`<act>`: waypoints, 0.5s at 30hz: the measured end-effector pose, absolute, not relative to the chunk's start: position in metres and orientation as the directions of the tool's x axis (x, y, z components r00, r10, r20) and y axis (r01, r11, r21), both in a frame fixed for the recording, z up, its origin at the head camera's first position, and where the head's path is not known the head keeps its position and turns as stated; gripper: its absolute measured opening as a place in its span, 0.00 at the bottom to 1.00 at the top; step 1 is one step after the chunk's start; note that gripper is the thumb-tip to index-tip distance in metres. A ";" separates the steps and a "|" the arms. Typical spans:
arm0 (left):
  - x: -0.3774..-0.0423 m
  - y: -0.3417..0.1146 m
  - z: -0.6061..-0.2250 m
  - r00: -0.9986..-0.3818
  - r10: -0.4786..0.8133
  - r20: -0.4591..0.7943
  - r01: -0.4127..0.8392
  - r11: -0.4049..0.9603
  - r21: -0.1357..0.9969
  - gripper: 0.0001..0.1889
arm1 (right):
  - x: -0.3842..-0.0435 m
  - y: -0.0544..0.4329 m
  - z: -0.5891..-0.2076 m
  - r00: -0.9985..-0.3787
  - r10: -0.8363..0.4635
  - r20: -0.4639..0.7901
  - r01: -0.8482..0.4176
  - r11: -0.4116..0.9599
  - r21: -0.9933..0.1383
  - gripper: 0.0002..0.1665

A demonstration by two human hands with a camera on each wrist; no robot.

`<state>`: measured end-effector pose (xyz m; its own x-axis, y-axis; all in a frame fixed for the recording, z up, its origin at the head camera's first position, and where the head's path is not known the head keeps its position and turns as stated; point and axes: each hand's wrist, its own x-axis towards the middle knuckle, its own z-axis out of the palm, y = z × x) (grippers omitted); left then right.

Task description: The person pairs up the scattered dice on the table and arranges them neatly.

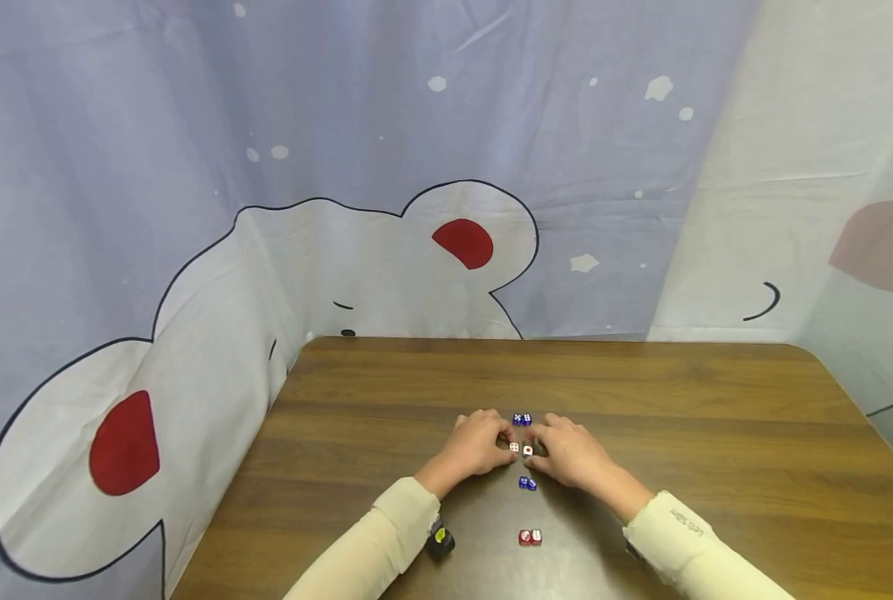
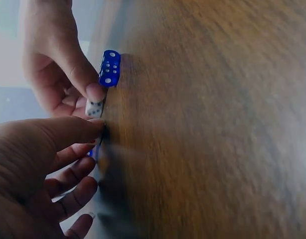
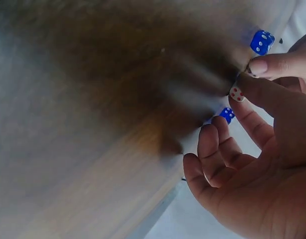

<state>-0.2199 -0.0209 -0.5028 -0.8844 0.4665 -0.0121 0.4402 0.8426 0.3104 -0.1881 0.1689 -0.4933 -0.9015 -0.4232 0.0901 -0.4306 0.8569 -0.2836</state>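
Two white dice stand side by side between the hands in the head view. The left hand (image 1: pixel 480 442) pinches the left white die (image 1: pixel 514 447) between thumb and index finger. From the other side, the right hand (image 1: pixel 569 450) holds the right white die (image 1: pixel 528 451), its large red pip facing up, in the same way. The right wrist view shows this white die (image 3: pixel 236 94) at the right thumb and index finger, with red pips on its side. In the left wrist view the left fingertips hide the left die.
A pair of blue dice (image 1: pixel 522 419) lies just beyond the hands, another blue pair (image 1: pixel 527 483) just nearer. Two red dice (image 1: pixel 531 537) sit closer to the front of the wooden table (image 1: pixel 386 375). A patterned curtain (image 1: pixel 326 125) hangs behind the table.
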 end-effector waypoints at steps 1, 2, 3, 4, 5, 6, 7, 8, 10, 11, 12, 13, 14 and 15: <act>-0.220 -0.023 -0.503 -0.884 0.467 -0.010 0.440 0.840 0.317 0.08 | -0.188 0.169 -0.494 -0.901 -0.423 0.096 -0.432 0.856 -0.284 0.11; -0.220 -0.025 -0.503 -0.885 0.466 -0.008 0.439 0.840 0.319 0.08 | -0.188 0.169 -0.495 -0.902 -0.420 0.100 -0.431 0.858 -0.281 0.10; -0.220 -0.028 -0.504 -0.885 0.465 -0.007 0.439 0.839 0.323 0.08 | -0.188 0.171 -0.495 -0.904 -0.415 0.103 -0.426 0.860 -0.280 0.10; -0.219 -0.031 -0.504 -0.886 0.464 -0.007 0.437 0.839 0.325 0.07 | -0.188 0.174 -0.495 -0.907 -0.408 0.102 -0.419 0.864 -0.280 0.09; -0.219 -0.034 -0.504 -0.887 0.462 -0.008 0.434 0.839 0.328 0.07 | -0.188 0.177 -0.495 -0.911 -0.401 0.100 -0.412 0.866 -0.282 0.09; -0.219 -0.038 -0.504 -0.888 0.459 -0.009 0.430 0.838 0.335 0.07 | -0.188 0.181 -0.495 -0.915 -0.392 0.093 -0.402 0.871 -0.283 0.08; -0.219 -0.042 -0.504 -0.889 0.457 -0.008 0.428 0.837 0.341 0.07 | -0.188 0.186 -0.495 -0.922 -0.379 0.082 -0.386 0.877 -0.287 0.08; -0.219 -0.046 -0.504 -0.890 0.456 -0.009 0.425 0.836 0.348 0.07 | -0.188 0.191 -0.494 -0.926 -0.370 0.076 -0.376 0.880 -0.290 0.08; -0.220 -0.054 -0.504 -0.892 0.452 -0.008 0.419 0.833 0.363 0.07 | -0.187 0.201 -0.493 -0.934 -0.351 0.067 -0.355 0.886 -0.299 0.08; -0.221 -0.058 -0.504 -0.894 0.448 -0.006 0.415 0.831 0.370 0.07 | -0.187 0.206 -0.493 -0.938 -0.340 0.062 -0.342 0.889 -0.303 0.08; -0.221 -0.062 -0.504 -0.895 0.446 -0.002 0.413 0.829 0.376 0.07 | -0.188 0.211 -0.492 -0.942 -0.331 0.057 -0.332 0.892 -0.308 0.08; -0.222 -0.065 -0.504 -0.897 0.443 0.000 0.409 0.829 0.382 0.07 | -0.188 0.215 -0.492 -0.945 -0.323 0.054 -0.323 0.894 -0.312 0.08; -0.222 -0.068 -0.504 -0.899 0.439 -0.001 0.404 0.828 0.390 0.07 | -0.188 0.218 -0.492 -0.947 -0.318 0.052 -0.318 0.894 -0.315 0.08; -0.222 -0.071 -0.504 -0.900 0.435 -0.002 0.400 0.827 0.395 0.07 | -0.188 0.221 -0.492 -0.948 -0.314 0.049 -0.313 0.894 -0.319 0.08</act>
